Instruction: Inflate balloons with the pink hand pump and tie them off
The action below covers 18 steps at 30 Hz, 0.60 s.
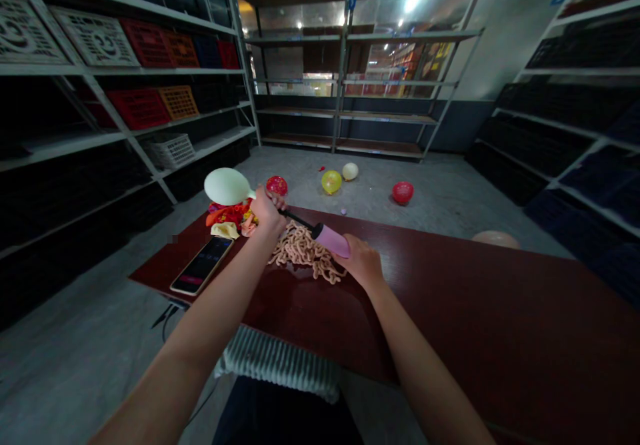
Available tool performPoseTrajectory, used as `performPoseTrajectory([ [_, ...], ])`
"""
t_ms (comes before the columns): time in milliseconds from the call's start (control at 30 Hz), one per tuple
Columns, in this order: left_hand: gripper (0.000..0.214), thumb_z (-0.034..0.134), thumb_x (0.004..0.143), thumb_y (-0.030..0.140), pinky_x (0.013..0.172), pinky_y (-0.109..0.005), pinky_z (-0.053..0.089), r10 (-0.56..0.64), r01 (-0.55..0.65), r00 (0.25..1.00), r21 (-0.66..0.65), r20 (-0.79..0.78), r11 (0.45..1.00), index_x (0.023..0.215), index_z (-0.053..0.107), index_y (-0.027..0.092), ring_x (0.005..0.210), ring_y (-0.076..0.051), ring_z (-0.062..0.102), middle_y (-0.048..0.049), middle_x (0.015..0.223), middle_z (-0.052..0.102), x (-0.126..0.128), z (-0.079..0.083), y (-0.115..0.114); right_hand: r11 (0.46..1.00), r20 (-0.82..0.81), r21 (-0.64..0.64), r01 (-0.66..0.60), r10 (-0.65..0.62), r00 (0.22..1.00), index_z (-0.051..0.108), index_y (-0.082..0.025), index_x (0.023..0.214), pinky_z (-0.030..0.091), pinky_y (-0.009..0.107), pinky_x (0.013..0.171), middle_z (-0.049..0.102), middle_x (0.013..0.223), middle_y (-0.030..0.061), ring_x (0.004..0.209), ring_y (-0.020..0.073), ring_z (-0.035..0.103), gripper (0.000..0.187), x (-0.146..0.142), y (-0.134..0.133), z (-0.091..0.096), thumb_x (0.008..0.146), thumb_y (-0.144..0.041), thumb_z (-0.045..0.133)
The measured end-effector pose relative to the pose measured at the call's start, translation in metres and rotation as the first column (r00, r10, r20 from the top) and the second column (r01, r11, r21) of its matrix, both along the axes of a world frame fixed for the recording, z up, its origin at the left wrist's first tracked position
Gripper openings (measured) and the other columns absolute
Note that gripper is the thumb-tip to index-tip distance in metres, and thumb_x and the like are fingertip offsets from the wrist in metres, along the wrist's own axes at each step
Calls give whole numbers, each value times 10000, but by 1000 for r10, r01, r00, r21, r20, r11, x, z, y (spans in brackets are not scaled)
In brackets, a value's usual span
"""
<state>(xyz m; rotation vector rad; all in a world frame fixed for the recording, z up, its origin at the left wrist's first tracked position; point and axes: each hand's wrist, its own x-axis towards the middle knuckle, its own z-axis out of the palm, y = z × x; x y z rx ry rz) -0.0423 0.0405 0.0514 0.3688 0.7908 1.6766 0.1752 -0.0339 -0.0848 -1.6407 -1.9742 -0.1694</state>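
A pale mint-white balloon [227, 186], partly inflated, sticks out to the left of my left hand [269, 210]. The fingers of that hand are closed round its neck and the near end of a black rod. This rod joins the pink barrel of a hand balloon pump [332, 240], which my right hand [363, 261] grips at its far end. A length of rod shows between barrel and left hand. Beneath the pump lies a heap of beige, knobbly, cord-like pieces [305, 251], which may be uninflated balloons. The balloon's mouth is hidden by my fingers.
Red and yellow uninflated balloons [227, 215] and a phone [203, 265] lie on the dark red table [450, 311]. Beyond it, a yellow balloon [331, 182] and a red balloon [403, 193] rest on the floor. Shelves with crates [145, 108] stand around.
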Motion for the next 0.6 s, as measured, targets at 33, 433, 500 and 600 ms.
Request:
performPoseTrajectory([
  [33,457,480,978,350,371,-180,209,86,-87,996,27,10,996,609,255,201,311,-60,231,91,414,222,-7,6,1,1000,-17,-6,-8,8,1000,643,-197,1183,470,308,750,742,1111,113,954,258,708,417,0,0,-1,845,-439,681],
  [433,515,463,1043,294,352,-210,206,195,-115,969,428,-149,896,557,328,188,321,-72,233,60,425,241,23,91,-5,969,-528,-123,-212,117,841,635,-242,1064,471,284,742,736,987,36,868,212,697,372,7,14,4,764,-434,738],
  [500,532,476,1044,304,353,-223,201,162,-56,968,468,-190,882,544,335,191,322,-77,233,54,422,236,43,100,-6,971,-573,-124,-206,100,813,629,-235,1027,464,281,722,735,947,36,834,207,688,333,8,13,4,764,-416,724],
  [600,532,574,1007,345,352,-247,199,103,27,968,500,-231,866,549,345,201,321,-84,237,51,424,247,71,108,-6,970,-643,-117,-211,88,760,617,-221,966,460,278,692,721,862,29,771,199,668,312,9,14,2,756,-432,709],
])
